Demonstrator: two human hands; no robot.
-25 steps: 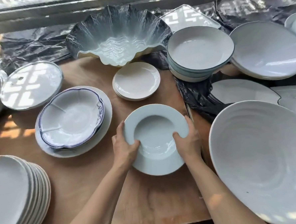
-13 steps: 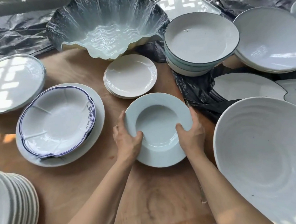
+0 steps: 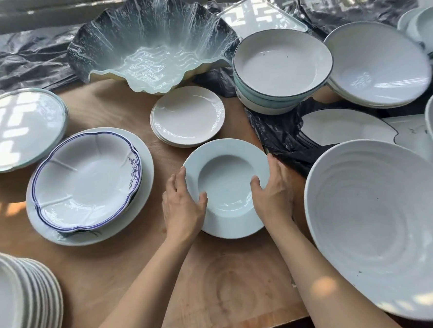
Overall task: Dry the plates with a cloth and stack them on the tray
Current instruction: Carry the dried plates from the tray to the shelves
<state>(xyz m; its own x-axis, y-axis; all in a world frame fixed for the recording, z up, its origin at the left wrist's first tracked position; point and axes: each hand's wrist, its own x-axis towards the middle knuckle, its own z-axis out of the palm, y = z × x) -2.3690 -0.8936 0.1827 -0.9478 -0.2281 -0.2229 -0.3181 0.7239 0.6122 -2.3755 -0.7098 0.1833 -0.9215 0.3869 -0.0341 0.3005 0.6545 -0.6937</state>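
Two hands, left (image 3: 181, 209) and right (image 3: 273, 193), meet one wide-rimmed plate (image 3: 228, 188). Around that plate stand one wavy glass bowl (image 3: 150, 46), one ridged bowl (image 3: 386, 229), one blue-edged dish (image 3: 87, 179), and two stacks: small plates (image 3: 188, 116) and dark-rimmed bowls (image 3: 280, 66).

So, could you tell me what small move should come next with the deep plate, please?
Probably lift it straight up: the left hand and right hand grip opposite rims of the pale blue deep-welled plate, and no cloth is visible, so it is likely not yet dried.
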